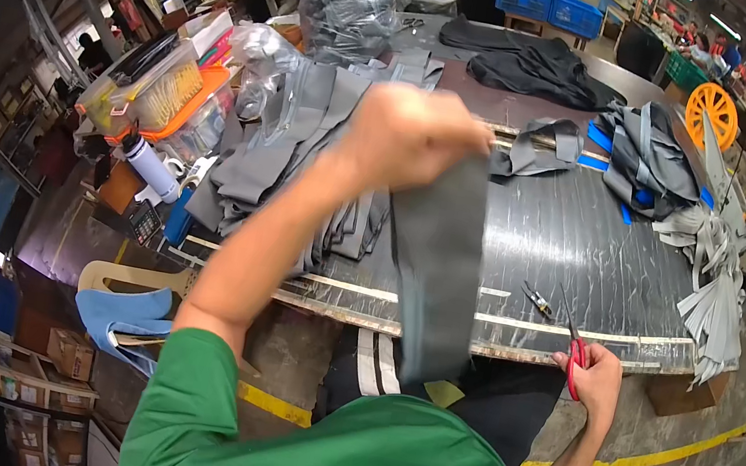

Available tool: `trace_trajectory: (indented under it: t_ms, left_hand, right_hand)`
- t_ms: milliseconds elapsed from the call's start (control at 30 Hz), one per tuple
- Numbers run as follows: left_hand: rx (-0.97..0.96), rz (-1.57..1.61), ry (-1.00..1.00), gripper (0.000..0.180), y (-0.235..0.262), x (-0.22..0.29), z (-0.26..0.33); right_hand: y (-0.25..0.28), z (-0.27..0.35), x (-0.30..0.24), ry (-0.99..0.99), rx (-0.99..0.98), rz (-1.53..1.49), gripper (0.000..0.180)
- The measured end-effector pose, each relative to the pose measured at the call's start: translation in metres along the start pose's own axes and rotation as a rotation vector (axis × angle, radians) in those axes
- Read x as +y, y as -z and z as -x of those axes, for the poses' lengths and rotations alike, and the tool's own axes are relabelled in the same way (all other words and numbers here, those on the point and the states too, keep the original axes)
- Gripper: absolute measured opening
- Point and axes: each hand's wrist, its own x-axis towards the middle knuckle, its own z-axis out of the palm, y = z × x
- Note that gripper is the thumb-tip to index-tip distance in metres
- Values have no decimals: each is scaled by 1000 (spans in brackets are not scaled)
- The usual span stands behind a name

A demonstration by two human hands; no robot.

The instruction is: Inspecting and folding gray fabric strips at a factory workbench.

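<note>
— Where is the grey strip (435,262)?

— The left hand (409,131) holds it raised over the tabletop (585,247); its fingers are closed on the top end, so the strip hangs straight down past the near edge.

— And the right hand (596,378)?

— Low at the near right edge, fingers through the red handles of the scissors (574,348), blades pointing away across the tabletop.

— What else lies there?

— A pile of grey pieces (276,169) to the left, within the raised arm's reach, and small snips (538,301) just beyond the scissors.
</note>
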Motion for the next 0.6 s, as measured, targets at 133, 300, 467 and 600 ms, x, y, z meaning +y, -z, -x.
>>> trace_trajectory:
  t_ms: [133,300,467,600]
  left_hand:
    - [73,-237,21,16,45,-74,-28]
    - [303,-421,-199,9,129,-72,-85]
    - [61,-166,-64,23,196,-57,-25]
    - [-185,-219,188,15,189,-48,97]
  right_hand:
    - [-10,0,14,-87,14,1,47]
    - [-10,-17,36,-135,104,-106,36]
    - [-3,-38,86,-191,269,253,41]
    - [-5,-56,126,-238,339,405,37]
